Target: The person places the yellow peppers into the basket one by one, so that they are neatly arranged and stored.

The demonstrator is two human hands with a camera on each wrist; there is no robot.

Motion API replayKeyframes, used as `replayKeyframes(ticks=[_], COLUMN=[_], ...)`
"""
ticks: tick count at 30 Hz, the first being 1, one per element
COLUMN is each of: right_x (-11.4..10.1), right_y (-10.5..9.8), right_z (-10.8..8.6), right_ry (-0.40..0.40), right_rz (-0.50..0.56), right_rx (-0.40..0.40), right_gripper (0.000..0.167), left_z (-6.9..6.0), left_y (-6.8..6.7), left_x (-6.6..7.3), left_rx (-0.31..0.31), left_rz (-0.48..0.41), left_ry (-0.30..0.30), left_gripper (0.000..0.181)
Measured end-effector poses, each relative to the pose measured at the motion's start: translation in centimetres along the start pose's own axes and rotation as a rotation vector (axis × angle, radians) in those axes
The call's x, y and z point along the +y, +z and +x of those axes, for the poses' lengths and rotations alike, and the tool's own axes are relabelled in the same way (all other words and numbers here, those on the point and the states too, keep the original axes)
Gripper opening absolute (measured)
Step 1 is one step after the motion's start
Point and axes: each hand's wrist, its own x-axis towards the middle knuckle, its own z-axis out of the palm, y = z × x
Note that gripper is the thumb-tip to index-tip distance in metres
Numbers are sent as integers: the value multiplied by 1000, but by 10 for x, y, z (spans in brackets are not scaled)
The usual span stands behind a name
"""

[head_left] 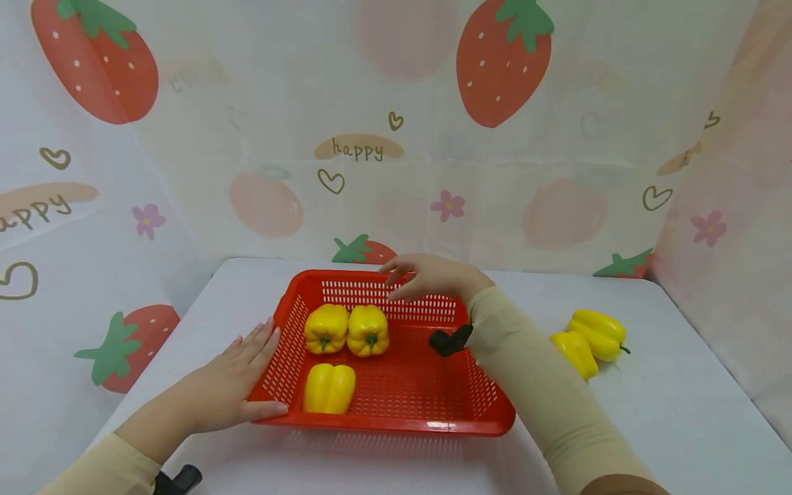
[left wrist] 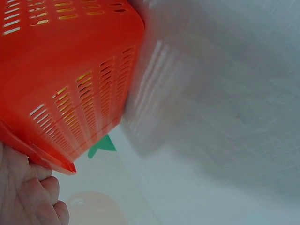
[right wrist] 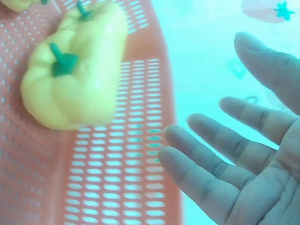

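A red perforated plastic basket (head_left: 402, 424) sits on the white table. Inside it, two yellow bell peppers (head_left: 326, 328) (head_left: 368, 331) lie side by side toward the back left. A third yellow bell pepper (head_left: 329, 389) lies near the front left. My left hand (head_left: 225, 388) rests against the basket's left rim, fingers extended and thumb at the front corner. Over the back rim hovers my right hand (head_left: 436, 277), fingers spread and slightly bent, holding nothing. In the right wrist view its fingertips (right wrist: 169, 157) are beside the basket wall, apart from the peppers (right wrist: 70, 89).
Two more yellow bell peppers (head_left: 597, 335) (head_left: 575, 354) lie on the table (head_left: 668, 405) right of the basket, the nearer one partly hidden by the right sleeve. Strawberry-print curtains (head_left: 396, 206) enclose the table at the back and sides.
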Motion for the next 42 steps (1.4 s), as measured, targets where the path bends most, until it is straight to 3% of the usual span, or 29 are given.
replayKeyframes(ticks=[3,11,23,33,42], right_x=[-2,0,9,30,49], right_y=[-11,-33,-53,-68,-78], right_z=[-10,-33,-69,-105,-139], right_ry=[1,-41,-19,-21,-8], right_rz=[-49,-54,-33,-11,-58], right_rx=[38,73,91,121,166], right_gripper=[50,52,59,58,58], left_z=[-1,-1,-1,0,-1], left_y=[-1,-1,-3,-3,-3], left_x=[1,1,0,0,1], left_rx=[-1,-11,-32,-8,-7], left_rz=[4,0,-12,-14,-11], left_ry=[0,-8,-16,-2,-5], left_gripper=[112,112,109,109,110])
